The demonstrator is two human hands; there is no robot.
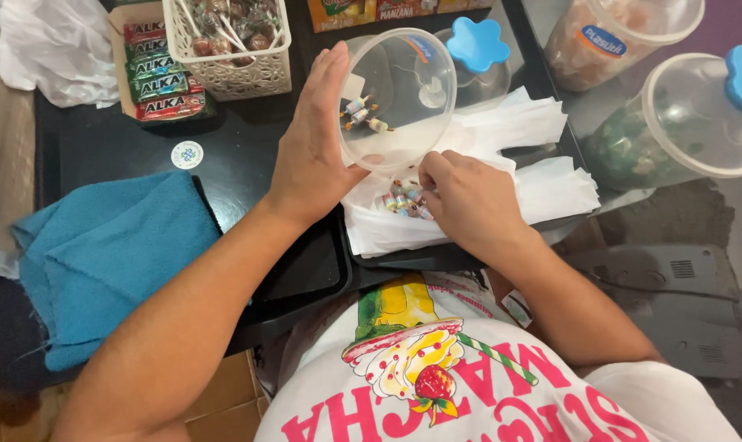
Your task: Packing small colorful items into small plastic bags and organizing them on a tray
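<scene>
My left hand [315, 143] grips a clear plastic jar [403, 90] tipped on its side, its mouth facing me. A few small wrapped candies [363, 113] lie inside it. My right hand [469, 200] rests on white paper towels [543, 155], its fingers pinching among several more wrapped candies [402, 200] just below the jar's rim. The towels lie on a black tray [420, 258].
A blue cloth [109, 254] lies at left beside a second black tray [305, 274]. At the back stand a white basket of lollipops [232, 45], a box of packets [162, 78], and a blue-knobbed lid [477, 45]. Large clear jars [674, 123] stand at right.
</scene>
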